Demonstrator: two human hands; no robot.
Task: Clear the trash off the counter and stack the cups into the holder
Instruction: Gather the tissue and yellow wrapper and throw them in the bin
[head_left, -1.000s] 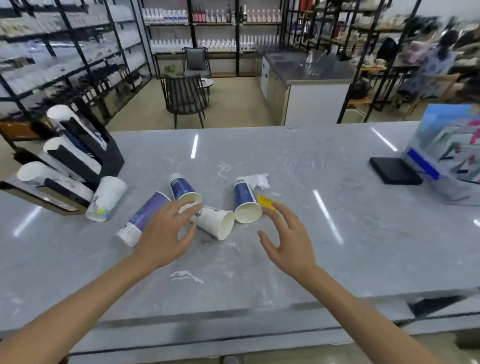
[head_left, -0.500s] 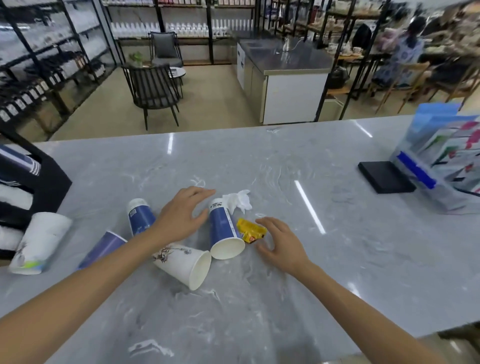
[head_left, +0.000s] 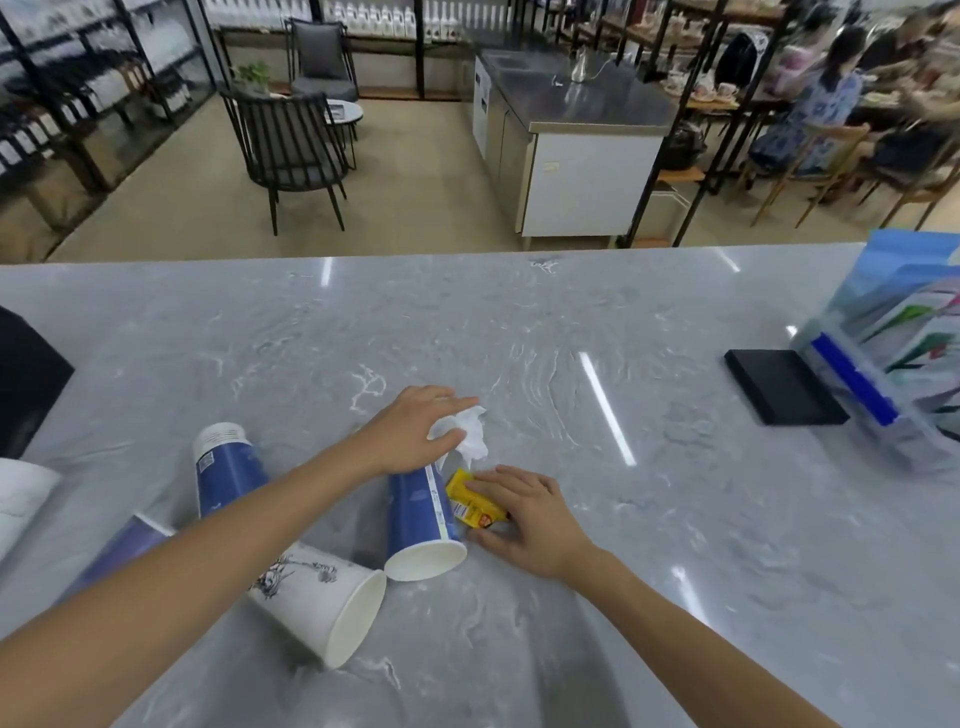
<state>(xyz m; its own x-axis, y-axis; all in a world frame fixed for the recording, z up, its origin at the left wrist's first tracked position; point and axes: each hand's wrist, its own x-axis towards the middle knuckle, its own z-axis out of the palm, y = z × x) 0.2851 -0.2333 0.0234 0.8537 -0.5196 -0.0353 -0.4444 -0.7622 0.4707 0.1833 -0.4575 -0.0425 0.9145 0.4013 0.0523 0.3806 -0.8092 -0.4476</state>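
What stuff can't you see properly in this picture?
- Cup holder: head view, cut off by the left edge.
- White cup at left: mostly out of frame.
- Purple cup: left forearm covers it.
- Tissue: partly under the left hand.
- Yellow wrapper: print too small.

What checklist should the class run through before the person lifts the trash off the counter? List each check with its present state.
1. Right hand on the yellow wrapper: ok, fingers lie on it.
2. Wrapper fully gripped: cannot tell, fingers look fairly straight.
3. Left hand at the white tissue: ok, touching it.
4. Tissue free of the blue cup: not ok, it lies right at the cup's base.
5. Cups stacked in the holder: not ok, the white printed cup and others lie on their sides on the counter.
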